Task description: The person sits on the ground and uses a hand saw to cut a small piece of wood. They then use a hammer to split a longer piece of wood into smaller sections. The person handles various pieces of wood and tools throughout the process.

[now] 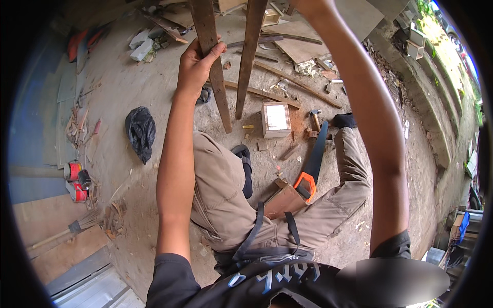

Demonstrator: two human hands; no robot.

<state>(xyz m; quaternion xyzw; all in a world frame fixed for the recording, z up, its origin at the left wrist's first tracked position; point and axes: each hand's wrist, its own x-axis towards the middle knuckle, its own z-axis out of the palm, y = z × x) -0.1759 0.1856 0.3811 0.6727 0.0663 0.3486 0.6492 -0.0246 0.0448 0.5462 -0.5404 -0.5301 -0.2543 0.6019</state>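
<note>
My left hand (202, 66) is wrapped round a long, narrow wooden plank (206, 31), its thumb across the face. The plank's lower end hangs above the floor and its upper end runs out of the picture. Just to the right, a second wooden plank (250, 49) slants down beside it, with its top cut off. My right arm stretches far forward, and only the back part of my right hand (310, 6) shows at the top edge; its fingers are out of sight. Between my legs are a small wooden box (276, 119) with a white top and a handsaw (314, 164) with an orange handle.
A hammer (315, 117) lies beyond the saw, near my foot. The saw's handle rests by a wooden block (285, 197). A black plastic bag (140, 133) and red cans (74, 172) are on the left. Scrap boards (303, 43) litter the far floor; concrete steps (431, 97) rise right.
</note>
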